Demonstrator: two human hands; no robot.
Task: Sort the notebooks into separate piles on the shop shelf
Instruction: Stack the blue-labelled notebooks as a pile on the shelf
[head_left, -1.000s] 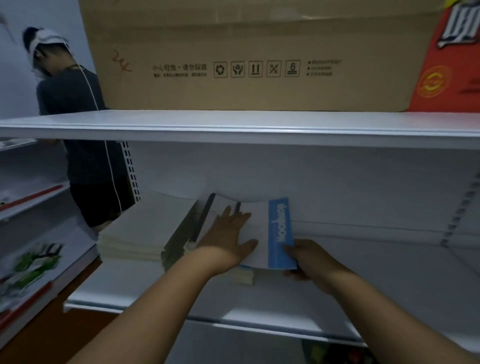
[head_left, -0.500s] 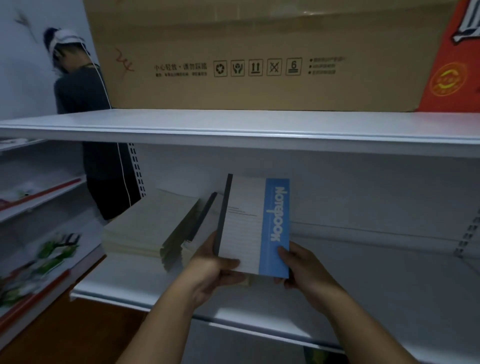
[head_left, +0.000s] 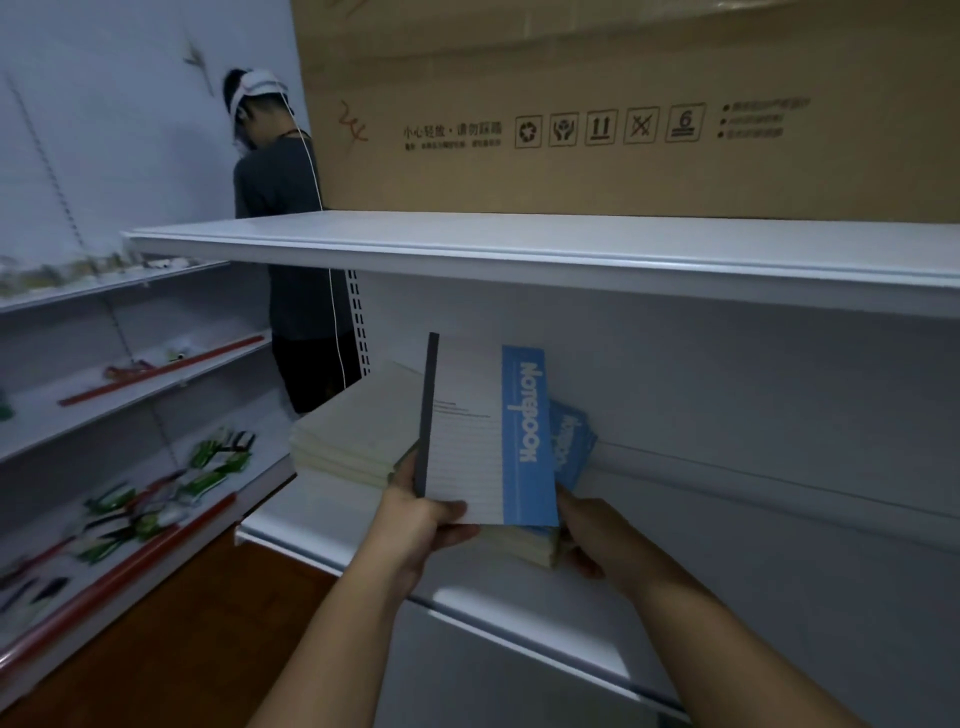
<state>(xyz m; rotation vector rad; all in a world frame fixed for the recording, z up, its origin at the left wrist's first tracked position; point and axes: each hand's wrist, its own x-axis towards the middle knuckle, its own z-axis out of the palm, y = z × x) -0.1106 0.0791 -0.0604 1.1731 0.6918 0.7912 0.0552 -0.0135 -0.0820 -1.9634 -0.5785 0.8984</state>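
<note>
A white notebook with a blue strip and a dark spine (head_left: 483, 436) stands upright above the shelf (head_left: 701, 545). My left hand (head_left: 421, 525) grips its lower left corner, thumb across the cover. My right hand (head_left: 592, 535) holds its lower right edge; its fingers are partly hidden behind the cover. Behind it lies a small pile of notebooks with blue-strip covers (head_left: 571, 441). To the left sits a separate pile of pale plain notebooks (head_left: 353, 441).
An upper shelf board (head_left: 519, 244) hangs close overhead, carrying a large cardboard box (head_left: 623, 104). A person in a dark shirt (head_left: 291, 249) stands at the left end. Side shelves (head_left: 130, 395) at left hold small green and red goods.
The notebook went from lying under my hands on the pile to being lifted upright. The view has swung left and closer, and the blue-strip pile behind now shows.
</note>
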